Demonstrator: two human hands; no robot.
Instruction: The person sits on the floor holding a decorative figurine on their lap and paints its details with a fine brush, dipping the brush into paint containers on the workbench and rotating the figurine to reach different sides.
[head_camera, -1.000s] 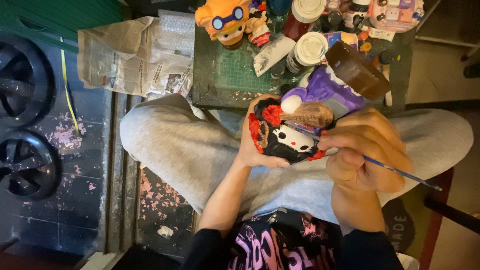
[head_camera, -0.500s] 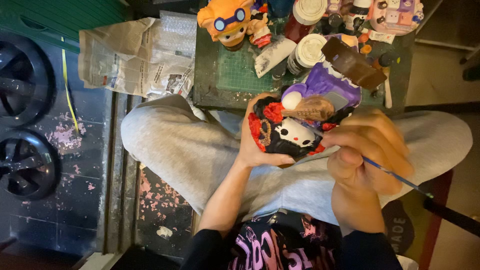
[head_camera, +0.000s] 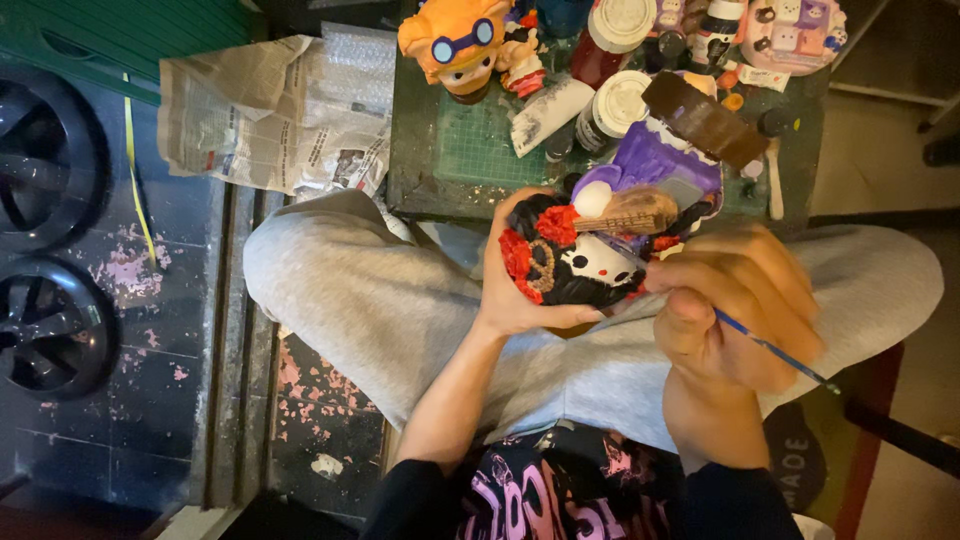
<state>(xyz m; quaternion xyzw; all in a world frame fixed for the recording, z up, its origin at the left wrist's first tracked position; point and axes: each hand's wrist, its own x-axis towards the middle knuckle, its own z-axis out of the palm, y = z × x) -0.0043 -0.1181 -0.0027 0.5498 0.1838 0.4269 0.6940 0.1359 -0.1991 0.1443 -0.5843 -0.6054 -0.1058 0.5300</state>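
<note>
My left hand (head_camera: 512, 290) cups a painted figurine (head_camera: 590, 245) from below and from the left. The figurine is black with red flowers, a white face, a small tan guitar and a purple body with a brown hat. My right hand (head_camera: 735, 310) pinches a thin blue-handled paintbrush (head_camera: 775, 352); its tip end points at the figurine's white face, and the handle trails off to the lower right. Both hands hover over my lap, above grey trousers (head_camera: 380, 300).
A dark green cutting mat (head_camera: 470, 150) lies ahead with an orange toy figure (head_camera: 460, 45), white-lidded paint jars (head_camera: 615, 100) and a paint tube (head_camera: 545, 115). Crumpled newspaper (head_camera: 270, 120) lies to the left, and black wheels (head_camera: 40, 230) at the far left.
The figurine has tilted slightly and my right hand has shifted the brush a little across its face. My left hand keeps its hold.
</note>
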